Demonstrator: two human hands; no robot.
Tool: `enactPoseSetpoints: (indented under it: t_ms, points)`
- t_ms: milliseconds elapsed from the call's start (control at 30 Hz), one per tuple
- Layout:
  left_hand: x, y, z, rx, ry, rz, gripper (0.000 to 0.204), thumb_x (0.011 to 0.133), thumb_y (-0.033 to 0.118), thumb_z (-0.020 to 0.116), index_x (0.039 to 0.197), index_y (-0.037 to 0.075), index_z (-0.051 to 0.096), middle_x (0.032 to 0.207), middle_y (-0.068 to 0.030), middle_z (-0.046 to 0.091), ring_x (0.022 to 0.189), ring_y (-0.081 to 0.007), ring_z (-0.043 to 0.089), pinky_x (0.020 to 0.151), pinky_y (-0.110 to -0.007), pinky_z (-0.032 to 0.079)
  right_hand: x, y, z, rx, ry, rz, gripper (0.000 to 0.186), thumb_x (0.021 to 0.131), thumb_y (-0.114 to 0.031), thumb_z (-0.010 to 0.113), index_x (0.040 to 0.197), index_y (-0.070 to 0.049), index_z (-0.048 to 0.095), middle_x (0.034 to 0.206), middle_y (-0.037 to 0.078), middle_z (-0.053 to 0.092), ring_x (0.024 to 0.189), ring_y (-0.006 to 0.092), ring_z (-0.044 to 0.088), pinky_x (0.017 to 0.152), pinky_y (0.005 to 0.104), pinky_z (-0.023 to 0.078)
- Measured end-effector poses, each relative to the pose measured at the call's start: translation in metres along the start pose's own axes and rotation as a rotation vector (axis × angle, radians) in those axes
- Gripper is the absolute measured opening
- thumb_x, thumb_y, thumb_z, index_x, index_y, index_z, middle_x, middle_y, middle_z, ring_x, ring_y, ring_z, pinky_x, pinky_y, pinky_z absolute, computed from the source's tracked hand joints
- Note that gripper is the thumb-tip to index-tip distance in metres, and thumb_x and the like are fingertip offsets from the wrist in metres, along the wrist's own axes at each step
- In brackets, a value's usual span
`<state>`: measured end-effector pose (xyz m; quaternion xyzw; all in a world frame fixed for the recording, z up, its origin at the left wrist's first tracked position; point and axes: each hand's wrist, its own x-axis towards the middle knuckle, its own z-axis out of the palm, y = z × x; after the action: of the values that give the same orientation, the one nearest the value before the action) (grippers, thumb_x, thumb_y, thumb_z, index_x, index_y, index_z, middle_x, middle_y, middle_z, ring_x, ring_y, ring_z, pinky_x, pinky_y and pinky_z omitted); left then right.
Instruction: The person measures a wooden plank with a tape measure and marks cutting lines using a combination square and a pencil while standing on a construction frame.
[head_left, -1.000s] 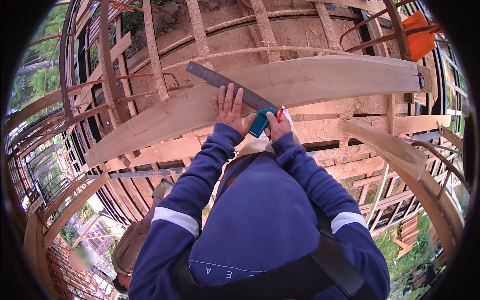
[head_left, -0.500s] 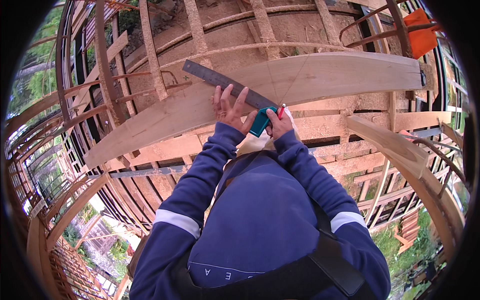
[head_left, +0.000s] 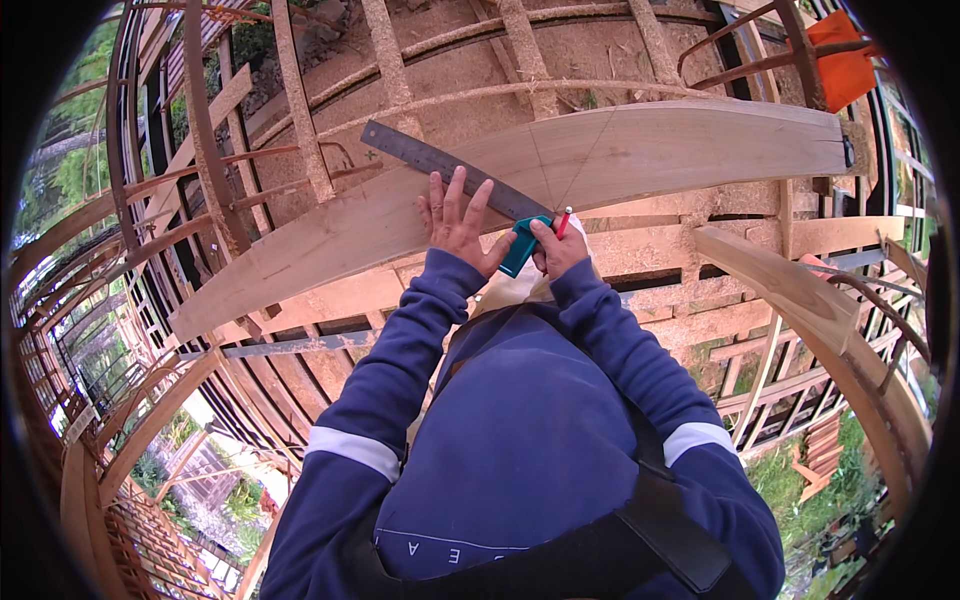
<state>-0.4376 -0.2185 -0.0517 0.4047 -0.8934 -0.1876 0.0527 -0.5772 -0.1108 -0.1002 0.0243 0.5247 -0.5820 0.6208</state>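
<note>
A try square, with a teal handle (head_left: 521,248) and a dark metal blade (head_left: 428,158), lies slantwise across a long wooden plank (head_left: 690,150). My left hand (head_left: 460,225) is spread open, its fingers over the plank and the blade's near edge, its thumb beside the handle. The handle is gripped by my right hand (head_left: 560,248), thumb on top. A red pencil (head_left: 564,221) also sticks up from that hand, its tip upward. Thin pencil lines fan out across the plank just beyond the handle.
Wooden slats and beams (head_left: 388,60) dusted with sawdust run underneath and beyond the plank. A curved timber (head_left: 790,285) stands at the right. An orange cloth or bag (head_left: 842,62) hangs at the far right. Stacked brown pieces (head_left: 820,455) lie on grass at lower right.
My left hand's fingers have spread and shifted slightly left along the blade. The square has barely moved, and my right hand keeps its grip.
</note>
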Motion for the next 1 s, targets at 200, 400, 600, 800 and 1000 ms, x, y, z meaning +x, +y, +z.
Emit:
enactPoseSetpoints:
  t_ms: [200,400,600,800,1000]
  points:
    - [0.0014,-0.0008,-0.0064,0.005,-0.057,0.012,0.080,0.074,0.054,0.067,0.142,0.022,0.040,0.154,-0.0144,0.018,0.143,-0.0412,0.005,0.109,-0.063,0.005,-0.0021,-0.0077,0.0013,-0.056,-0.022,-0.014,0.019,0.092,-0.019,0.062,0.084,-0.003,0.058,0.058,-0.001,0.050,0.042,0.0064,0.042,0.039,0.0220,0.031]
    - [0.0018,0.0006,-0.0070,-0.017,-0.038,0.005,0.080,0.073,0.054,0.068,0.141,0.022,0.041,0.153,-0.0151,0.019,0.142,-0.0408,0.006,0.110,-0.061,0.005,0.0021,-0.0053,-0.0047,-0.082,-0.054,-0.016,0.021,0.092,-0.020,0.062,0.079,-0.004,0.056,0.058,-0.002,0.049,0.043,0.0057,0.041,0.040,0.0222,0.030]
    - [0.0006,0.0000,-0.0059,-0.062,-0.011,0.003,0.079,0.071,0.050,0.071,0.140,0.023,0.043,0.150,-0.0156,0.021,0.141,-0.0403,0.009,0.111,-0.060,0.005,0.0017,-0.0069,-0.0012,-0.088,-0.023,-0.024,0.022,0.092,-0.019,0.063,0.076,-0.006,0.055,0.058,-0.002,0.049,0.044,0.0055,0.042,0.040,0.0222,0.030]
    - [0.0007,-0.0004,-0.0079,-0.054,-0.023,0.041,0.071,0.070,0.049,0.072,0.134,0.030,0.050,0.150,-0.0149,0.022,0.142,-0.0394,0.009,0.111,-0.060,0.003,0.0037,-0.0066,-0.0023,-0.087,-0.023,-0.010,0.022,0.092,-0.018,0.064,0.076,-0.006,0.056,0.057,-0.002,0.050,0.044,0.0055,0.042,0.040,0.0221,0.030]
    - [-0.0004,-0.0022,-0.0081,-0.031,-0.020,0.077,0.066,0.071,0.051,0.071,0.132,0.036,0.052,0.151,-0.0146,0.023,0.142,-0.0397,0.010,0.110,-0.061,0.004,0.0029,-0.0086,-0.0026,-0.112,-0.027,-0.011,0.021,0.092,-0.019,0.064,0.077,-0.005,0.056,0.057,-0.002,0.049,0.044,0.0054,0.042,0.040,0.0222,0.030]
